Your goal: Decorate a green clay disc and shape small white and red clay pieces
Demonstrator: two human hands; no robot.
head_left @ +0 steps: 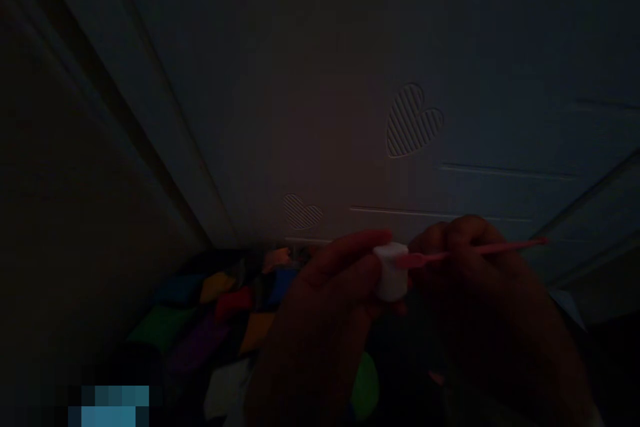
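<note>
The picture is very dark. My left hand is closed around a small white cylinder, its fingers at the cylinder's left side and below. Between the fingers of my right hand is a thin pink stick tool, lying almost level. Its flat, wider end points left and overlaps the front of the white cylinder near the top; whether it presses in, I cannot tell. The tool's thin end sticks out to the right past my knuckles. What the cylinder is made of is unclear.
Several coloured packets or pieces, among them a green one, a red one and an orange one, lie at lower left. A round green thing sits below my hands. Behind stands a pale panel with a grooved heart.
</note>
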